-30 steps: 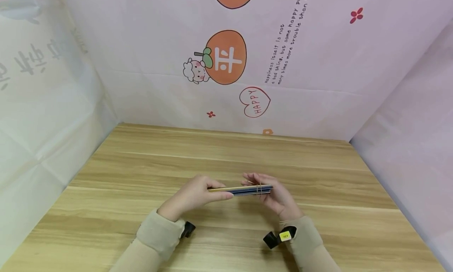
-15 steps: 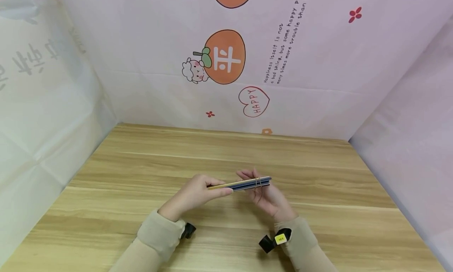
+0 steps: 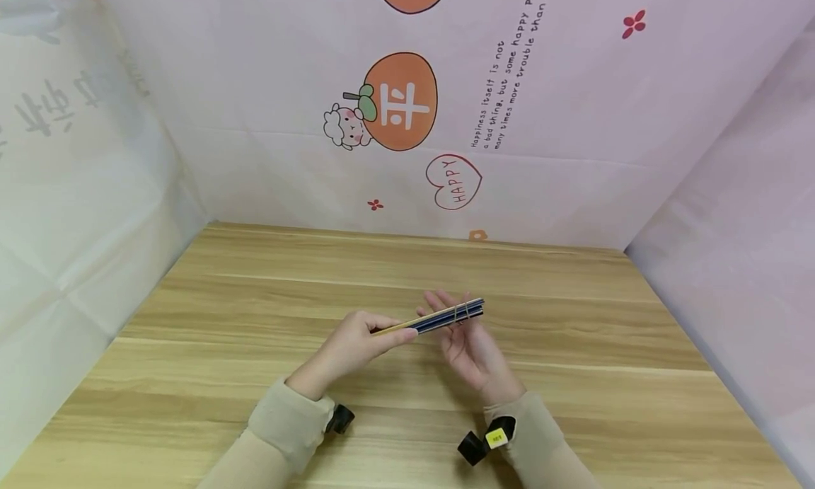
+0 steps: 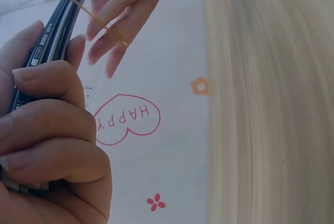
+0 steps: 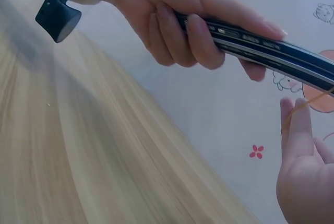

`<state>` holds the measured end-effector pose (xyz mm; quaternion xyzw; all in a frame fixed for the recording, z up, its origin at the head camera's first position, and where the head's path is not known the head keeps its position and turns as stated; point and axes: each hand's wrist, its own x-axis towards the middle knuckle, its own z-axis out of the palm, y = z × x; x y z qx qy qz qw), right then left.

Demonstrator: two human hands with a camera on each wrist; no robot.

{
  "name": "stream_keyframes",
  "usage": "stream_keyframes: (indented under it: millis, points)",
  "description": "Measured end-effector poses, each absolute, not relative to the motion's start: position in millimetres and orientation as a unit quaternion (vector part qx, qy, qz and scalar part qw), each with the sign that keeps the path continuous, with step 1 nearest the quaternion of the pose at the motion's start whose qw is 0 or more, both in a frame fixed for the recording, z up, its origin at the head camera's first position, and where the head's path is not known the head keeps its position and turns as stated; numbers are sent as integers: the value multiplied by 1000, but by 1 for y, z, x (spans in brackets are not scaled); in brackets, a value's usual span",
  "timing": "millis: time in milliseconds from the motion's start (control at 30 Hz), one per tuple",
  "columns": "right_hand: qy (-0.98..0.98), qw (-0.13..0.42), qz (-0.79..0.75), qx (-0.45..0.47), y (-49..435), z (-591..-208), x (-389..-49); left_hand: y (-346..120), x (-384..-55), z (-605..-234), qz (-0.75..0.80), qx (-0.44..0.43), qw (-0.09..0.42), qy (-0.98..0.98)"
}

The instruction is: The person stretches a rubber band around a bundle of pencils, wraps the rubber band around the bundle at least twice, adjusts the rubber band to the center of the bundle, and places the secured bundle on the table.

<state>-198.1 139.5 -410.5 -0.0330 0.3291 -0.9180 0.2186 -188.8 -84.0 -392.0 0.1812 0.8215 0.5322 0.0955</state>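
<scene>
My left hand [image 3: 353,344] grips a bundle of pencils [image 3: 439,320] above the table, fingers curled round one end. The pencils are mostly dark with printed lettering, and a yellow one runs along the upper side. Turns of a thin rubber band [image 3: 467,310] circle the bundle's far end. In the left wrist view, a strand of that rubber band [image 4: 99,19] stretches from the pencil ends to the fingers of my right hand [image 4: 130,10]. The right hand [image 5: 308,177] has its fingers extended, with the band looped over them, palm up beside the bundle's tip.
A wood-grain table [image 3: 255,277] lies beneath both hands. Behind it hangs a white printed cloth [image 3: 560,170], with further cloth at the left [image 3: 83,213] and right sides. Each wrist wears a black camera [image 3: 472,448] on a beige cuff [image 3: 289,418].
The bundle's far end has tilted upward, with the left hand almost still. My right hand has shifted left and slightly away, its palm turning upward and fingers spreading.
</scene>
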Motion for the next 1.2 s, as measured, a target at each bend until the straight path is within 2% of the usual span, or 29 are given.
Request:
stream_keyframes:
  millis: [167, 400, 633, 933, 1200]
  points:
    - [337, 210, -917, -46, 135, -407, -194, -82, -190, -394, 546, 184, 88, 812]
    - [339, 130, -931, -30, 127, -404, -192, -81, -189, -395, 585, 173, 88, 787]
    - [395, 36, -916, -54, 125, -403, -193, -81, -189, -394, 603, 178, 89, 773]
    - [384, -32, -921, -64, 127, -401, -191, -80, -191, -392, 618, 174, 99, 761]
    - [401, -98, -904, -109, 130, -400, -192, -81, -191, -389, 632, 171, 117, 747]
